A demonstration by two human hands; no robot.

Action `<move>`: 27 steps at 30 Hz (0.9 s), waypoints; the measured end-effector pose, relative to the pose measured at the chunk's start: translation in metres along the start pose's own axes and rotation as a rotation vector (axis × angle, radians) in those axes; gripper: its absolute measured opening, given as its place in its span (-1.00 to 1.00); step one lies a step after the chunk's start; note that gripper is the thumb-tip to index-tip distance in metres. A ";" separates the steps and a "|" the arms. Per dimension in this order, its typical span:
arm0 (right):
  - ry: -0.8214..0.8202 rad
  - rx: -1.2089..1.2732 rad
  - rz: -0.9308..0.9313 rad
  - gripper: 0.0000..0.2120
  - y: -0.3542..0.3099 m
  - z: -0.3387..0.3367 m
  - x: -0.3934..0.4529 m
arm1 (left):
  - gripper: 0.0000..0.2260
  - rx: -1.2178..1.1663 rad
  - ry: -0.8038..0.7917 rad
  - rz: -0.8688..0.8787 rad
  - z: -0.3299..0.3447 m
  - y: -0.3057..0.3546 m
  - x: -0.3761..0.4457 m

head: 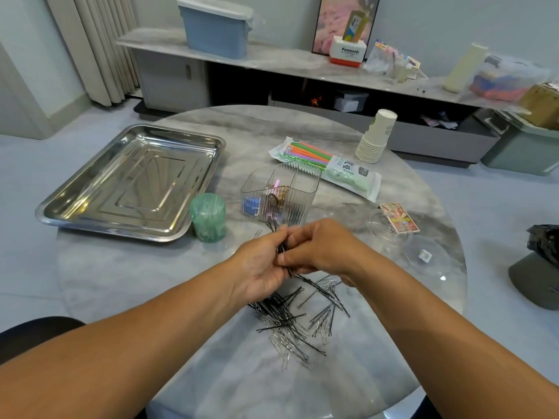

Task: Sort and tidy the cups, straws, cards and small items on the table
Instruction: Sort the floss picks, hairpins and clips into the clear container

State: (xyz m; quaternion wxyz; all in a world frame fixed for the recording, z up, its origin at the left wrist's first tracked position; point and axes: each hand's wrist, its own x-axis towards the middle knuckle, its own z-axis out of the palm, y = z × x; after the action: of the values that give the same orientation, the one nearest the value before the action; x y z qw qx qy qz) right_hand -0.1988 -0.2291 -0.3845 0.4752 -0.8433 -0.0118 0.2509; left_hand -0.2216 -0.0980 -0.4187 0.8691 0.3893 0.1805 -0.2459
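Observation:
My left hand [260, 267] and my right hand [317, 249] meet above the round marble table [121, 282], both gripping a small bundle of black hairpins [282, 249]. Below them lies a loose pile of black hairpins and silver paper clips [299, 322]. Just beyond the hands stands a clear ribbed organizer [290, 189] with a few clips in its compartments. A pack of coloured straws [323, 163] lies behind it, a stack of paper cups [376, 137] stands at the far right, and a deck of cards [399, 217] sits in a clear dish.
A steel tray [60, 207] lies on the left of the table with a green toothpick jar [208, 217] at its near corner. A clear lid [429, 258] rests near the table's right edge. A low sideboard [287, 63] with boxes runs behind.

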 end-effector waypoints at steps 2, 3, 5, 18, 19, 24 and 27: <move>0.039 -0.136 -0.028 -0.80 0.002 0.006 0.000 | -0.67 0.042 0.010 0.014 -0.002 -0.003 0.001; 0.065 -0.171 -0.034 -0.84 0.003 0.008 0.001 | -0.68 0.044 0.008 0.015 -0.002 -0.004 0.001; 0.096 -0.181 -0.017 -0.87 0.003 0.007 0.003 | -0.71 0.034 0.002 0.015 -0.002 -0.003 0.001; 0.003 -0.222 0.080 -0.89 -0.002 -0.037 -0.006 | -0.80 0.550 0.155 0.273 -0.006 0.020 0.007; -0.011 -0.217 0.089 -0.89 -0.003 -0.040 -0.007 | -0.81 0.626 0.152 0.295 -0.006 0.019 0.006; -0.009 -0.127 0.082 -0.88 -0.004 -0.051 -0.009 | -0.84 0.853 0.088 0.338 -0.008 0.011 0.004; 0.031 -0.074 0.079 -0.83 -0.004 -0.051 -0.009 | -0.84 0.643 0.032 0.247 -0.008 0.010 0.006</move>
State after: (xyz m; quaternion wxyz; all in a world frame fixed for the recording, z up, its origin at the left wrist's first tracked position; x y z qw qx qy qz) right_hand -0.1837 -0.2701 -0.3559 0.4337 -0.8637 0.0196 0.2560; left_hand -0.2116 -0.0880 -0.4207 0.7221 0.6662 0.0588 -0.1769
